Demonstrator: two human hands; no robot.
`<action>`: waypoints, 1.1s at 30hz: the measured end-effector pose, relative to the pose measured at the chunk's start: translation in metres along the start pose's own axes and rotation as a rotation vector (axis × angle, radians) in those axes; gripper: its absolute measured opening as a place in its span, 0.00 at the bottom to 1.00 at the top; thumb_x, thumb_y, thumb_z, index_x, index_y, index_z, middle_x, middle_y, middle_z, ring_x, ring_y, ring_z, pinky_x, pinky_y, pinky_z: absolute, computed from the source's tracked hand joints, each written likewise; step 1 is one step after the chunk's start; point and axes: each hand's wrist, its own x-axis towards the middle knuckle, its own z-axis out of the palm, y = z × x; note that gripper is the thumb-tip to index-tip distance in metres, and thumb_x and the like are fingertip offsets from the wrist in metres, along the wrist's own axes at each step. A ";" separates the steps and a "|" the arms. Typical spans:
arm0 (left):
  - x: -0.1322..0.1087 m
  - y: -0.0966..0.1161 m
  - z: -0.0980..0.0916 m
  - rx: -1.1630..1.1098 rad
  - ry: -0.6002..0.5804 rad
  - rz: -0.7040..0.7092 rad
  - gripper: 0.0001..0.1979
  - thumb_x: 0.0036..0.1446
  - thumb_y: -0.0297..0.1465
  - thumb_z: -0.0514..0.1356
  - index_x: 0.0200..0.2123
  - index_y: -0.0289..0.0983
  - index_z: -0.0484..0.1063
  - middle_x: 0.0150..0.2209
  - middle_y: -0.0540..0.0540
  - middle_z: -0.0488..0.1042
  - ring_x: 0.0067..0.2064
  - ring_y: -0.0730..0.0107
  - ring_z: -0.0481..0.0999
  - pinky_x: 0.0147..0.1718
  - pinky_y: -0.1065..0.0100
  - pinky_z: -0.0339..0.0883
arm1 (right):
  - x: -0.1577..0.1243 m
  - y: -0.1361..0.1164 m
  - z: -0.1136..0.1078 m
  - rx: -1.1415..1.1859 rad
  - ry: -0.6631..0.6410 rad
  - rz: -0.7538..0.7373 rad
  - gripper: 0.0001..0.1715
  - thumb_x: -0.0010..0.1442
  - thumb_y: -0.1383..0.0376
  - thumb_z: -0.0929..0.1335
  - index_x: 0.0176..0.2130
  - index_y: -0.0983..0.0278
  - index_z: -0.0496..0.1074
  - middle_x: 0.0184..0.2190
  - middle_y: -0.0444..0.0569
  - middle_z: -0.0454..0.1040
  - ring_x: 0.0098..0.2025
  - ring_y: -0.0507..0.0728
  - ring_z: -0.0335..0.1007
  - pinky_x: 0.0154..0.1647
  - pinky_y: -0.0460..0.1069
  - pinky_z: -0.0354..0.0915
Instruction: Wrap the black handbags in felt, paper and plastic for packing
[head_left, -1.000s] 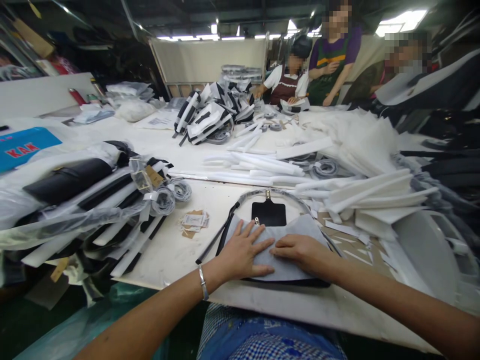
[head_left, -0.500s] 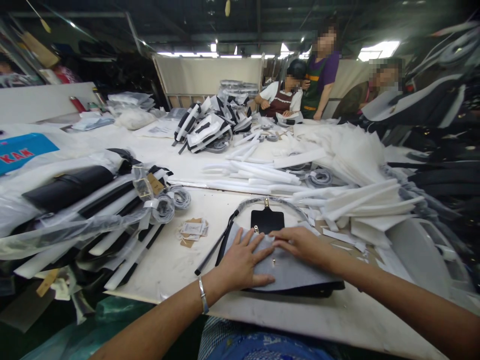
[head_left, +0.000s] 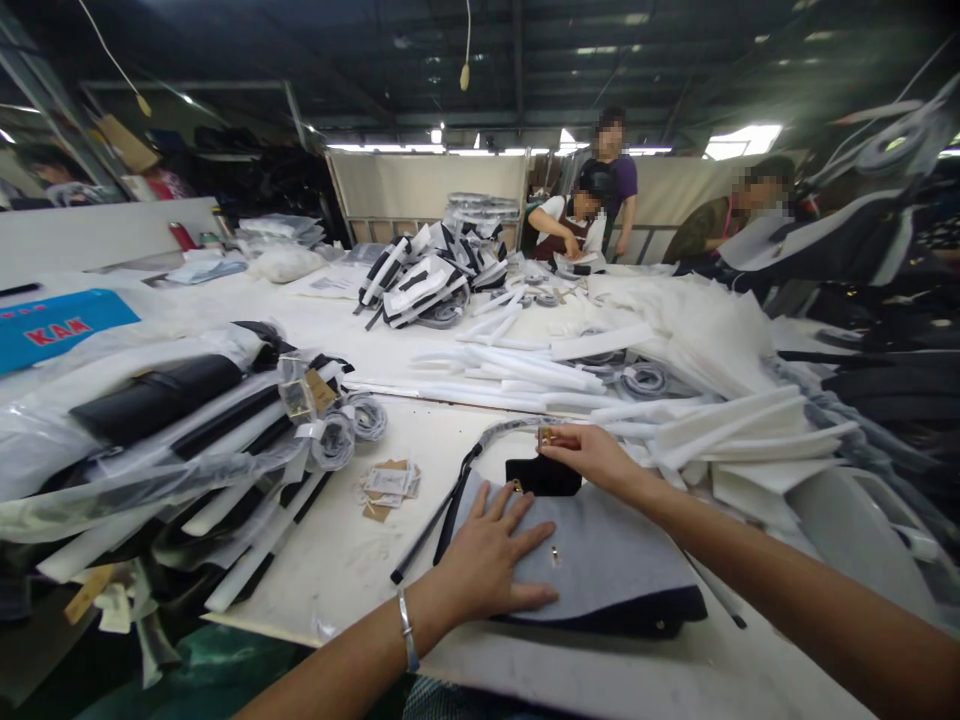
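Grey sheet (head_left: 622, 560): matt, cloth-like; glossy metal fitting (head_left: 555, 556) on it. Smooth black flap (head_left: 544, 479) beyond it; paper tags (head_left: 389, 484) left.

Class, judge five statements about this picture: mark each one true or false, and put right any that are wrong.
1. The left hand lies with fingers spread on the grey sheet. True.
2. The paper tags lie to the right of the grey sheet, as the picture shows it. False: the paper tags lie to its left.
3. A bracelet is on the left wrist. True.
4. The right hand is touching the paper tags. False: the right hand's fingers are on the metal clasp by the black flap.
5. The black flap lies beyond the left hand. True.
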 end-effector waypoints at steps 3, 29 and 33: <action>-0.001 0.002 -0.001 -0.010 0.020 -0.005 0.39 0.58 0.62 0.50 0.67 0.50 0.58 0.68 0.41 0.58 0.69 0.41 0.53 0.66 0.34 0.38 | -0.048 -0.008 0.007 0.030 0.003 -0.095 0.15 0.66 0.62 0.66 0.47 0.57 0.80 0.47 0.45 0.81 0.49 0.61 0.78 0.54 0.55 0.72; -0.014 0.015 -0.001 0.041 0.139 0.432 0.19 0.71 0.27 0.49 0.63 0.39 0.64 0.59 0.44 0.74 0.60 0.67 0.71 0.60 0.63 0.66 | -0.109 0.024 0.054 0.007 0.012 -0.352 0.10 0.67 0.63 0.66 0.45 0.58 0.77 0.45 0.47 0.81 0.56 0.57 0.73 0.59 0.54 0.68; -0.009 0.015 -0.005 -0.068 0.039 0.447 0.20 0.72 0.27 0.47 0.63 0.38 0.64 0.59 0.43 0.73 0.61 0.68 0.71 0.60 0.65 0.66 | -0.110 0.022 0.053 -0.020 0.025 -0.374 0.12 0.68 0.66 0.64 0.46 0.59 0.77 0.45 0.49 0.79 0.54 0.56 0.72 0.56 0.52 0.69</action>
